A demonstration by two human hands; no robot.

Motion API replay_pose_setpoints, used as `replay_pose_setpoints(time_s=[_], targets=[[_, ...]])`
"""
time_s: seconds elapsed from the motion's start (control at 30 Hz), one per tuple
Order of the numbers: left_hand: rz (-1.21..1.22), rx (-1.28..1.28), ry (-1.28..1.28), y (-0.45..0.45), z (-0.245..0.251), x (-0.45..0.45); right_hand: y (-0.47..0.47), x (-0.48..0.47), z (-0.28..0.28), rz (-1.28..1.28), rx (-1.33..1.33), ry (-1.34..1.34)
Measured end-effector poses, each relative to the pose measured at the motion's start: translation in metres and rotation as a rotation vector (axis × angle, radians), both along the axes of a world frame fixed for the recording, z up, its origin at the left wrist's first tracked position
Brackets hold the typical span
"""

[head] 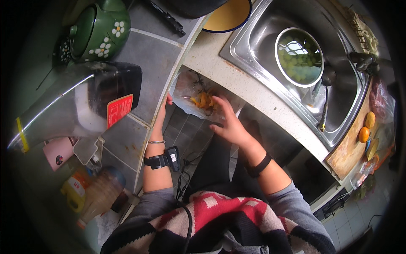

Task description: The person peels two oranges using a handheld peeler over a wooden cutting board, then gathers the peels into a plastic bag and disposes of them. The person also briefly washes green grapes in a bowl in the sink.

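Note:
My right hand [229, 123] is over a plastic-lined bin or bag [187, 108], low down beside the counter. Its fingers are apart and I see nothing held in them. Orange peelings [203, 101] lie inside the plastic, just beyond the fingertips, with dark stringy scraps [199, 79] behind them. My left hand [169, 99] is mostly hidden by the edge of the grey tiled counter [158, 63]. Only some fingertips show close to the bag's rim, so what they touch cannot be told.
A steel sink [253, 47] at the right holds a white-rimmed bowl [277, 60] of green grapes in water. Orange fruits [364, 135] sit by a wooden cutting board [344, 158]. A green floral kettle [108, 31] and a clear-bodied appliance [63, 108] occupy the left counter. Cables [182, 181] hang below.

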State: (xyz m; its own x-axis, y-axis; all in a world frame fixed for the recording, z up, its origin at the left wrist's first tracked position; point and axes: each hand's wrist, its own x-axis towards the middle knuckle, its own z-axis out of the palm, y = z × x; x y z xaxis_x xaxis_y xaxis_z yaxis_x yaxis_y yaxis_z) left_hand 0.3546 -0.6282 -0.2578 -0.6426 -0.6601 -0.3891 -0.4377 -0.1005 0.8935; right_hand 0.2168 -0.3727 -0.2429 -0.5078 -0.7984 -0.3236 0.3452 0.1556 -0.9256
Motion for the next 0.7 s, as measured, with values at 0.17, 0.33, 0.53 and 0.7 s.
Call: replay_pose_setpoints(time_s=[0.17, 0.33, 0.53, 0.7], targets=[[0.090, -0.766, -0.169, 0.018, 0.013, -0.009, 0.003, -0.006, 0.001, -0.246, -0.037, -0.712], [-0.227, -0.286, -0.234, 0.069, 0.056, -0.034, 0.010, -0.012, 0.008, -0.309, -0.195, -0.867], [-0.321, 0.269, -0.254, 0.087, 0.046, -0.054, 0.006, -0.012, 0.009, -0.346, -0.322, -0.947], [-0.212, -0.144, -0.347, 0.064, 0.022, -0.049, 0.022, -0.021, 0.012, -0.298, -0.163, -0.781]])
